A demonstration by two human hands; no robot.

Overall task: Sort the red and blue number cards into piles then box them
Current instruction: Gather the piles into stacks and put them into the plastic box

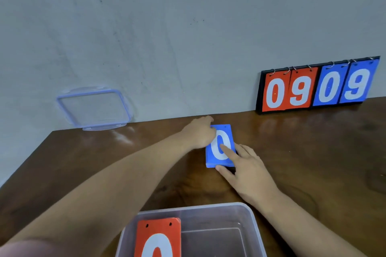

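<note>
Gripping the blue pile with my left hand, right hand pressing flat-fingered; a loose lift could scatter it.

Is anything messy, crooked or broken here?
Nothing looks spilled or broken. The one odd thing is the clear lid, which stands tilted against the wall, far from the box. The blue card pile looks tidy.
</note>
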